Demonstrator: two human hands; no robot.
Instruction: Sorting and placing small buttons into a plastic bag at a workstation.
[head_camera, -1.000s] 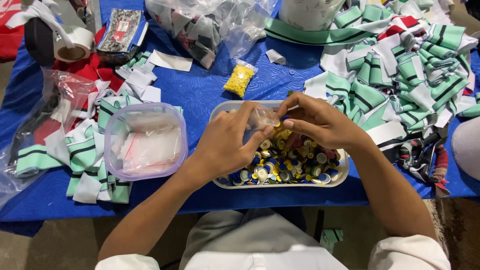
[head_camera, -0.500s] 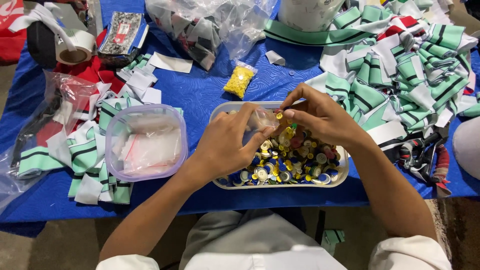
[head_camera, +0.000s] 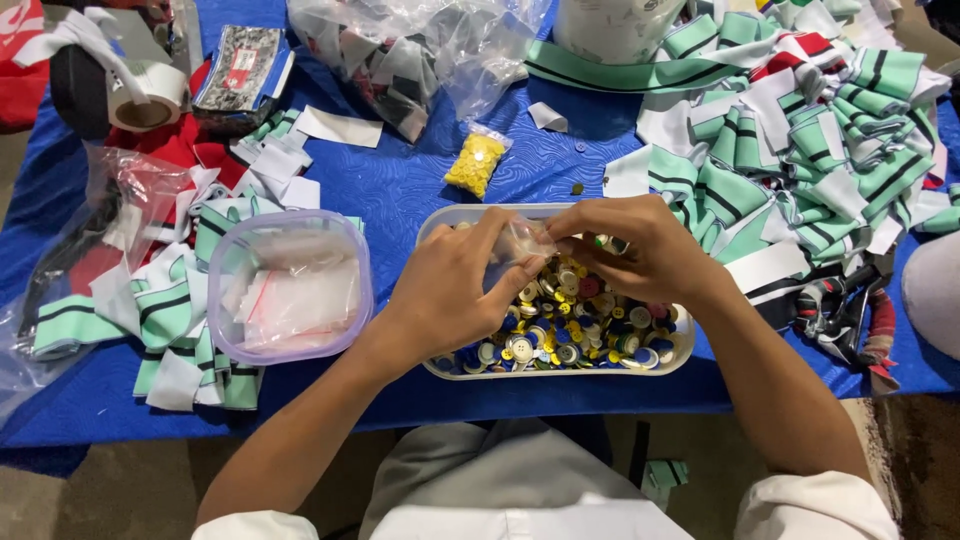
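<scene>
From the head camera, the left hand (head_camera: 455, 290) and the right hand (head_camera: 640, 250) meet above a clear tray of mixed buttons (head_camera: 580, 330). Both sets of fingers are pinched on a small clear plastic bag (head_camera: 525, 240), which is held between the two hands just over the buttons. Just left of the left fingers sits a round clear tub (head_camera: 290, 285) with small bags in it. Beyond the fingertips lies a packet of yellow buttons (head_camera: 475, 163) on the blue cloth (head_camera: 400, 190). Striped green fabric pieces (head_camera: 800, 150) pile up right of the right fingers.

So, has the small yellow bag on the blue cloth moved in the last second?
No. The small yellow bag lies in the same spot just beyond the button tray's far rim; neither hand touches it.
</scene>
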